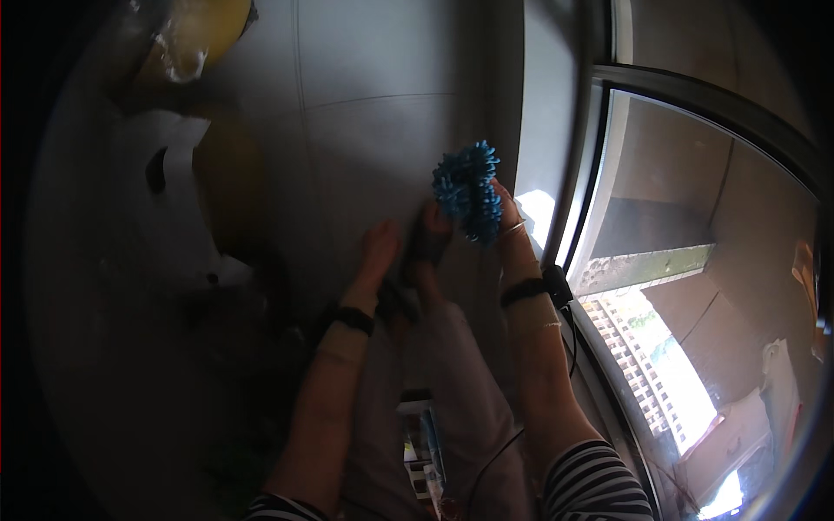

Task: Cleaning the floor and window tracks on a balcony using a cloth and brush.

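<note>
My right hand (508,205) has hold of a blue chenille cleaning cloth or mitt (466,189) with thick, finger-like tufts. The cloth is bunched up beside the pale window sill, above my foot, and it hides most of the fingers. To the left of it, my left hand (380,244) hangs low over the floor, dim and partly blurred; I see nothing in it, and how far its fingers are apart is unclear. Both forearms wear dark straps over light bands.
A framed glass window (664,176) runs along the right, with hanging laundry (736,436) beyond it. Large pale tiles (378,130) cover the floor. At left stand a white object with dark openings (169,202) and a yellow object partly under clear plastic (225,32). A cable hangs from my right arm's strap.
</note>
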Tool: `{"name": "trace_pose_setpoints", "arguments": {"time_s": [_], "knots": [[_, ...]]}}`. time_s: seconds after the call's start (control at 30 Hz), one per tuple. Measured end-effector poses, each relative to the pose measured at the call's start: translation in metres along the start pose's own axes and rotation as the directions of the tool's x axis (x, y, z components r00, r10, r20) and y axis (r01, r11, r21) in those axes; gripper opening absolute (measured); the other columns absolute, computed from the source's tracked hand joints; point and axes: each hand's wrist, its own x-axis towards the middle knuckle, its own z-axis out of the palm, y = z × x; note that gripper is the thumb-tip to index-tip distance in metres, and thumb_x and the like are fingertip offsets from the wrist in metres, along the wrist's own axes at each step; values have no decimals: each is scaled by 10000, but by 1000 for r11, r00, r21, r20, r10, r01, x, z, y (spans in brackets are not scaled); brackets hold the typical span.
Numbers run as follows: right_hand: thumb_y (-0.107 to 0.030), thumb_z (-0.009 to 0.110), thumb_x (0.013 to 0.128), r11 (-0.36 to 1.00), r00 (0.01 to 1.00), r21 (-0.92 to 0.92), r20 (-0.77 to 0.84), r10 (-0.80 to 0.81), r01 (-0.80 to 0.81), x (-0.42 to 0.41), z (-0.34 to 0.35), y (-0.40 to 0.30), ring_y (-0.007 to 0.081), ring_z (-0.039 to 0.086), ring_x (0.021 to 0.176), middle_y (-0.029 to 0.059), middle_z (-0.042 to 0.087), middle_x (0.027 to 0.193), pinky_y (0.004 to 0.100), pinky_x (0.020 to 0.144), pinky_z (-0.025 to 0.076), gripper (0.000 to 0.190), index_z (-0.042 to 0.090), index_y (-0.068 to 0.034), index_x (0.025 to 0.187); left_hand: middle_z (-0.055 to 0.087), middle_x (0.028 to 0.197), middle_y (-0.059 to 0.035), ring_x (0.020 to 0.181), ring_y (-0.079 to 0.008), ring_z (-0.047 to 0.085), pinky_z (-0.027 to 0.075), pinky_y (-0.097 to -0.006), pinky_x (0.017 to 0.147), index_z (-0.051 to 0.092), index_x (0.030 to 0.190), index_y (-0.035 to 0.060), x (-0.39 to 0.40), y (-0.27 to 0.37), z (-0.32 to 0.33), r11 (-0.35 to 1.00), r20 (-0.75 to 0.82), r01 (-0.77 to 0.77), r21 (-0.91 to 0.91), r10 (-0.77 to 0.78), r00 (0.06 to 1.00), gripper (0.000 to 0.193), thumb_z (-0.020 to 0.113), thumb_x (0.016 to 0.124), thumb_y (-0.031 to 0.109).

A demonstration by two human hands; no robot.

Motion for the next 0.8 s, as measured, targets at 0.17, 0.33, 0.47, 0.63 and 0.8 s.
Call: {"name": "trace_pose_setpoints", "arguments": {"time_s": [0.17,0.33,0.47,0.63,0.8], "knots": [[-379,432,972,998,1000,68,19,-5,4,-8,29,37,244,552,1117,97,571,1222,371,975,439,470,465,-44,1302,567,679,-9,602,-103,537,440,-273,554,631,904,47,-18,10,-13,988,-92,99,-115,-110,990,321,455,928,315],[-614,393,896,988,1000,152,17,5,-8,-12,41,50,309,490,1196,129,507,1324,425,1046,368,736,435,-30,1341,619,801,-39,680,-129,574,475,-275,661,634,1031,31,-36,31,-15,902,-34,27,-431,-46,998,474,414,957,444],[-755,329,809,855,847,389,521,102,-343,1,56,78,334,443,1234,153,459,1366,443,1043,363,926,403,-16,1362,603,886,-40,768,-115,574,466,-267,664,578,1118,-10,-34,34,-34,880,-172,-121,-459,46,984,531,427,943,468],[-762,327,803,935,941,229,267,209,-272,5,35,92,345,434,1240,191,462,1349,437,1046,361,960,398,23,1350,590,991,-55,848,-121,549,453,-266,712,544,1165,-28,-38,38,-35,871,-228,-189,-454,92,969,506,509,920,414],[-663,447,848,970,965,67,140,223,-234,-4,43,100,328,466,1216,194,484,1323,423,1039,374,856,417,46,1326,586,1028,-75,925,-136,551,439,-258,813,521,1189,-48,-24,17,-42,899,-165,-316,-302,277,947,405,565,834,141]]}}
